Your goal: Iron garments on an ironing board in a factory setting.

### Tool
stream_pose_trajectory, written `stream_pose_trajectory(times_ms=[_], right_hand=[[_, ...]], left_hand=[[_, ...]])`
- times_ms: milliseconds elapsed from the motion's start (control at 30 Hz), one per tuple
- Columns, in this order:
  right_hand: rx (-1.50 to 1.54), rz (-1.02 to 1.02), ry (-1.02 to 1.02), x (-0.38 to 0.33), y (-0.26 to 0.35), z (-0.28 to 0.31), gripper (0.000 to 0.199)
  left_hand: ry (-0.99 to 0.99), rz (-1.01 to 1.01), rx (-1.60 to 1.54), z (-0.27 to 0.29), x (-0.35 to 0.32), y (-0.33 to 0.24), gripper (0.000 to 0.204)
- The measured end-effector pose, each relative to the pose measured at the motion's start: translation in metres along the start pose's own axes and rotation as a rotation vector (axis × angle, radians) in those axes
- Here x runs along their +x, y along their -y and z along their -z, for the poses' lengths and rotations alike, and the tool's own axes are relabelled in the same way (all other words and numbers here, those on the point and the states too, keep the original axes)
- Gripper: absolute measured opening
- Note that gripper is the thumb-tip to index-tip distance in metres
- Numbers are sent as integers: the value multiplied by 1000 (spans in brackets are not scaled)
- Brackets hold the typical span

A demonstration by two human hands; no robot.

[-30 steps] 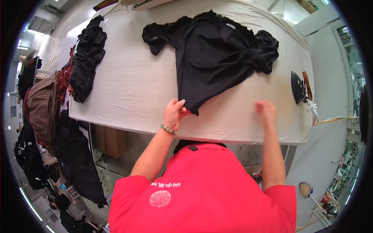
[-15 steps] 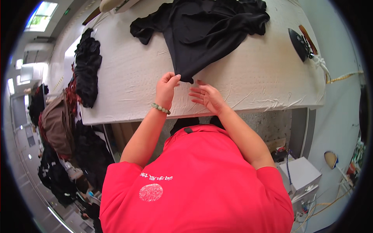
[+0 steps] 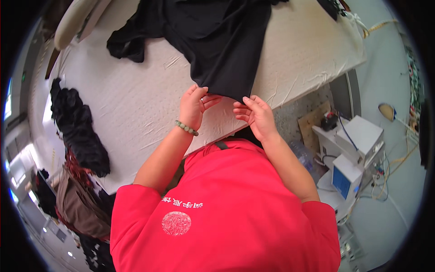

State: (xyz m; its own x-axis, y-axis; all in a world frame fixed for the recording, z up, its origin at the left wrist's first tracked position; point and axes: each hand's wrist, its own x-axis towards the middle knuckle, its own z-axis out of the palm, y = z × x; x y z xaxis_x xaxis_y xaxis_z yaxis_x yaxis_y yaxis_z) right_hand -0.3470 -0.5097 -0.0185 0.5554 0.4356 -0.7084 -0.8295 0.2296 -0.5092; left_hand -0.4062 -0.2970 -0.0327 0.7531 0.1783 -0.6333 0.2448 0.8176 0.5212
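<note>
On the far left a heap of dark clothes lies at the edge of the white table, and the big black shirt is spread out in the middle with its bottom edge close to the person. The left hand has its fingers curled shut and pinches that edge, and just beside it the right hand pinches the same edge with its fingers bent. To do this well, I think both hands should hold the cloth gently, pull it flat, and keep the edge straight so no wrinkles stay.
</note>
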Motion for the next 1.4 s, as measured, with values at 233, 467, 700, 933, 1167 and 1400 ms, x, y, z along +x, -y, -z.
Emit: stream_pose_trajectory(times_ms=[233,467,700,933,1167,1400], right_hand=[[-111,269,-229,-22,-20,-20,29],[-186,360,-239,-32,-29,-26,42],[-196,331,-256,-35,-35,-27,49],[-290,386,-232,-39,-35,-31,45],[-78,174,-240,-39,-34,-23,27],[31,214,-105,-60,-8,-22,12]], left_hand=[[77,107,53,-1,0,0,15],[92,115,91,2,1,-3,13],[91,86,120,5,1,-1,12],[88,88,126,4,0,-4,10],[60,89,155,6,4,1,9],[-35,-76,26,12,100,-81,25]])
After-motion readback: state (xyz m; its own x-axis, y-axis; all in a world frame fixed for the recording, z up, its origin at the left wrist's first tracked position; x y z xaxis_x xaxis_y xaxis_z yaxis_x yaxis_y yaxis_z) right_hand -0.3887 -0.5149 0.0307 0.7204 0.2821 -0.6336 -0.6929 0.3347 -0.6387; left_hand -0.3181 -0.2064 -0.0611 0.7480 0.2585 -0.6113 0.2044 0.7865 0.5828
